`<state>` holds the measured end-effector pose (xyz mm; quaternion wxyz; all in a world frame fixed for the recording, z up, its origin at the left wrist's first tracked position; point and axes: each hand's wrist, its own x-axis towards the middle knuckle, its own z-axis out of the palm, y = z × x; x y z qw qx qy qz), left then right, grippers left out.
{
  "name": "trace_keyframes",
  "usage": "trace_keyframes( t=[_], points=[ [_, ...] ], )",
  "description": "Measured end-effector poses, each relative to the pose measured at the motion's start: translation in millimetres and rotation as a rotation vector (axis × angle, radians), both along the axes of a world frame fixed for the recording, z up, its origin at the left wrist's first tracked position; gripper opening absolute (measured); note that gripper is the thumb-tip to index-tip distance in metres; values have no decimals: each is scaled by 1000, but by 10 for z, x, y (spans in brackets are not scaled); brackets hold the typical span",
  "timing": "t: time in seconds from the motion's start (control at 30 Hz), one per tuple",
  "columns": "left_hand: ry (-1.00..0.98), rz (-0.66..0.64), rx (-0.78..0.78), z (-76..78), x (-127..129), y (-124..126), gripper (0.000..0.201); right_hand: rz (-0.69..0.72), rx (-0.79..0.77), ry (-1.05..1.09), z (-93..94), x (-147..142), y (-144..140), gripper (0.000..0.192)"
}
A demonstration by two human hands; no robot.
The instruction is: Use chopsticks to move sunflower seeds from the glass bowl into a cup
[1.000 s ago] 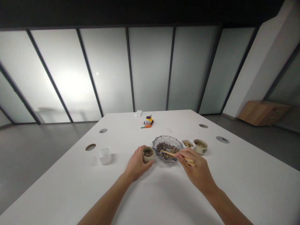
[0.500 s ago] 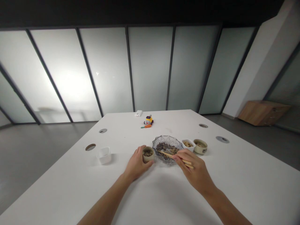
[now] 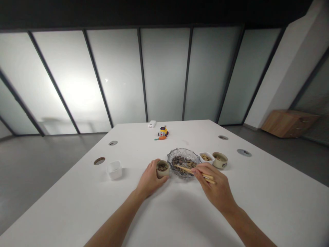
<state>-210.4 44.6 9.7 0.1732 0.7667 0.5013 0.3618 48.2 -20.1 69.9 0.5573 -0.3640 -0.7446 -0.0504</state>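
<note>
My left hand [image 3: 152,179] is wrapped round a small beige cup [image 3: 162,173] standing on the table, with dark seeds inside it. Pinched in my right hand [image 3: 214,187] is a pair of wooden chopsticks [image 3: 187,169]. Their tips are over the left part of a clear glass bowl [image 3: 184,151], which holds dark seeds and some lighter brown ones. Whether the tips grip a seed is too small to tell. Close behind my right hand stand a white square dish [image 3: 207,157] of pale nuts and a second beige cup [image 3: 220,160], partly filled.
A white plastic container [image 3: 114,170] stands to the left on the white table [image 3: 164,212]. Farther back are a yellow toy vehicle [image 3: 162,131], an orange-handled toy screwdriver [image 3: 160,138] and a white box-like device [image 3: 152,124]. Cable holes [image 3: 99,161] pierce the tabletop.
The chopsticks in my right hand have shifted slightly to the right within the bowl. My left hand and the cup have stayed in place.
</note>
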Motion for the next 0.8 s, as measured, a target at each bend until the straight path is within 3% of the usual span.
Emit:
trace_keyframes(
  t=[0.4,0.8],
  points=[
    [5,4,-14,-6,-1,11,63,-28,-51,-33,-24,26,14,16],
    [-1,6,-13,-14,-15,6,63,-110,73,36,59,12,-27,15]
  ],
)
